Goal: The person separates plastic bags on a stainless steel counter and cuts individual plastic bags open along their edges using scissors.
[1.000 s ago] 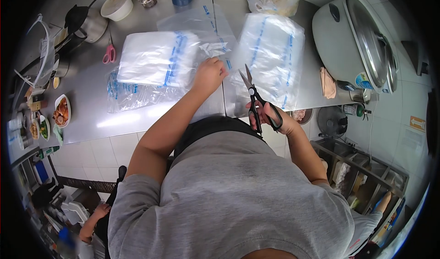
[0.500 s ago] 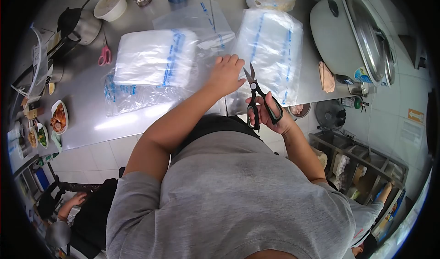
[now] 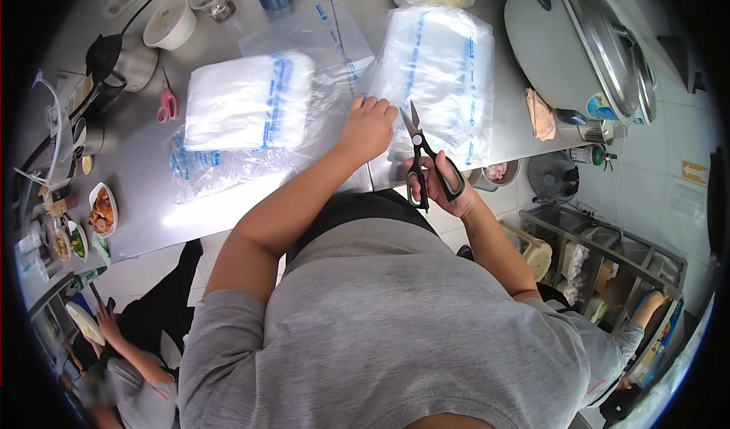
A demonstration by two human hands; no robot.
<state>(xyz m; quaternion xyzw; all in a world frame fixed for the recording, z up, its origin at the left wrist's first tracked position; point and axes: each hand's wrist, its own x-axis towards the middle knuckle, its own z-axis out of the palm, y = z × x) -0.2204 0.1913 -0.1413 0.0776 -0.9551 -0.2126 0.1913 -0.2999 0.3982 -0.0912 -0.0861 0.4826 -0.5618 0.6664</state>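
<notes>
My right hand (image 3: 441, 186) holds black-handled kitchen scissors (image 3: 417, 141), their blades pointing away from me and slightly apart. The tips lie over the left part of a stack of folded clear plastic bags (image 3: 437, 72) with blue print. My left hand (image 3: 369, 129) is closed, knuckles up, at the left edge of that stack; whatever its fingers pinch is hidden. To its left lies a second stack of folded plastic bags (image 3: 236, 102), on crumpled clear wrapping (image 3: 209, 174). A loose clear plastic sheet (image 3: 304, 37) spreads behind my left hand.
Pink-handled scissors (image 3: 167, 106), a kettle (image 3: 125, 60) and a white tub (image 3: 169, 22) stand left on the steel table (image 3: 144, 151). A large lidded cooker (image 3: 547, 41) and a folded cloth (image 3: 540, 115) are right. Other people are at lower left and lower right.
The view has shifted slightly. My hands and the scissors keep nearly the same place over the bags. At lower left, a person now shows more, holding a pale dish.
</notes>
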